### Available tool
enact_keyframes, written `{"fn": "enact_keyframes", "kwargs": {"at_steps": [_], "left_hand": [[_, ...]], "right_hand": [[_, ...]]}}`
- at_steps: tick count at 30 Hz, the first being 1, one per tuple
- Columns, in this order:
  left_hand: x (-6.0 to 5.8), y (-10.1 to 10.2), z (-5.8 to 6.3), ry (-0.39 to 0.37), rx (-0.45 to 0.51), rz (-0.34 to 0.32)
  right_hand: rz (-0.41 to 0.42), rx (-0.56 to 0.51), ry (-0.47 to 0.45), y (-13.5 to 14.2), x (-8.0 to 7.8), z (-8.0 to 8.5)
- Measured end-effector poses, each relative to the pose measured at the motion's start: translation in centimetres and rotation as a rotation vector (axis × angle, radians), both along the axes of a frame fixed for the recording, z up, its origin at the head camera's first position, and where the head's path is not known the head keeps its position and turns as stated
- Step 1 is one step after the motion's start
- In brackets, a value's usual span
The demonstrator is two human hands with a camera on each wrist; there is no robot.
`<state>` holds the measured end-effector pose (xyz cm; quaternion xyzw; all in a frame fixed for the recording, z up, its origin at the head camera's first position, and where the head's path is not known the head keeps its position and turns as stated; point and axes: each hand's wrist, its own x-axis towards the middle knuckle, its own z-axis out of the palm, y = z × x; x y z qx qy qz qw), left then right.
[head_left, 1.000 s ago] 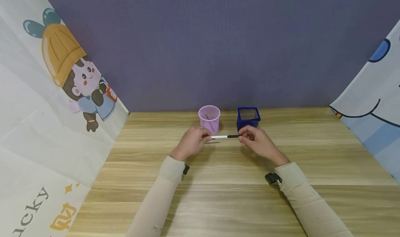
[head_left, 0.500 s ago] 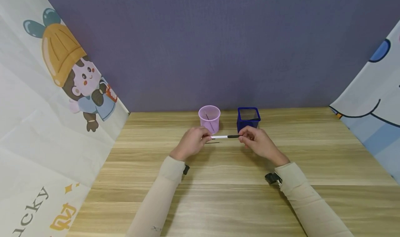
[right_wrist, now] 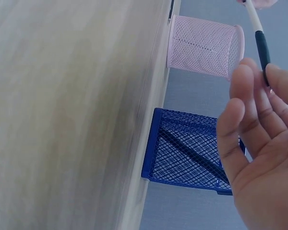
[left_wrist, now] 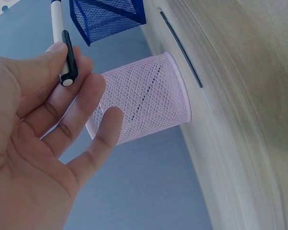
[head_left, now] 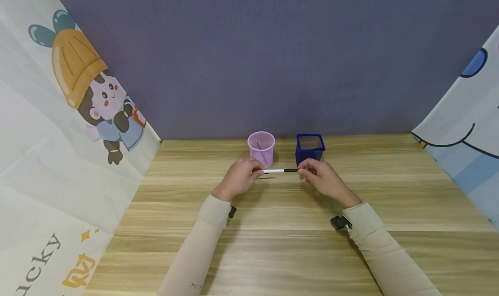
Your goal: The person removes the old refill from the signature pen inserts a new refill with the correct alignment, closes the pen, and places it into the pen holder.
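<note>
A pen (head_left: 277, 171) with a white barrel and black grip is held level above the table, between both hands. My left hand (head_left: 241, 178) pinches its clip end between thumb and fingers; the black clip (left_wrist: 69, 60) shows in the left wrist view. My right hand (head_left: 325, 181) pinches the black tip end. Behind the left hand stands a round pink mesh cup (head_left: 254, 158) with a thin dark stick leaning inside. Behind the right hand is a square blue mesh holder (head_left: 303, 157), and a black stick-like thing (right_wrist: 192, 154) slants inside it.
A thin dark pen refill (left_wrist: 183, 50) lies on the wooden table (head_left: 269, 252) in front of the pink cup. A grey-blue panel (head_left: 265, 62) rises along the table's back edge. Printed cloths hang at left (head_left: 35, 157) and right (head_left: 473, 127).
</note>
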<state>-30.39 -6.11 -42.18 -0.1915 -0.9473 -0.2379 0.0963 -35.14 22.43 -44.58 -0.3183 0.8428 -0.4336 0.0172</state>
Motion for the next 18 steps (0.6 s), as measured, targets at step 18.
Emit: {"fn": "enact_keyframes", "kwargs": {"at_steps": [18], "left_hand": [[0.09, 0.12, 0.15, 0.004, -0.001, -0.009]], "right_hand": [[0.001, 0.012, -0.001, -0.11, 0.02, -0.07]]}}
